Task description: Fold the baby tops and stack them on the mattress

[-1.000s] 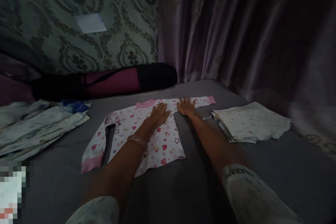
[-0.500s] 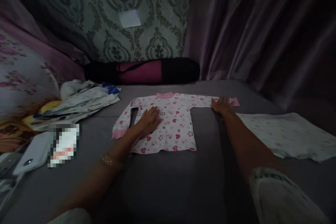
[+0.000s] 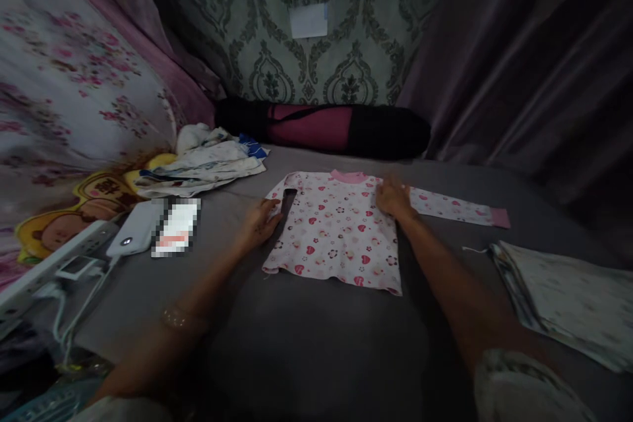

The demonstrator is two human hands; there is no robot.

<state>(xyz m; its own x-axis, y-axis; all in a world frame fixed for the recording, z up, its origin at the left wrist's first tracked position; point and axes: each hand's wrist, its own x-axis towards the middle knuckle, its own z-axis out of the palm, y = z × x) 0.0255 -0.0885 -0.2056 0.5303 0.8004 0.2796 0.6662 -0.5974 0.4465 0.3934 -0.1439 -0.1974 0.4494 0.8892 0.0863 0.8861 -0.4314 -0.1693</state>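
Note:
A small white long-sleeved shirt [image 3: 341, 231] with pink hearts, a pink collar and pink cuffs lies spread on a grey sheet [image 3: 297, 356]. My left hand [image 3: 262, 221] rests on the shirt's left sleeve, fingers apart, and covers its cuff end. Near the right shoulder my right hand [image 3: 394, 198] lies on the fabric with its fingers spread, slightly blurred. The right sleeve stretches out to the right, past that hand.
Folded pale cloth [image 3: 568, 297] lies at the right. On the left are piled clothes [image 3: 212, 161], a white power bank [image 3: 136, 227], a power strip [image 3: 54, 264] and a yellow cushion [image 3: 93, 198]. A black and pink long bag [image 3: 316, 126] lies along the wall.
The view has turned left. My left hand has moved off the shirt's body to the left sleeve; my right hand has gone from the right cuff to the shoulder.

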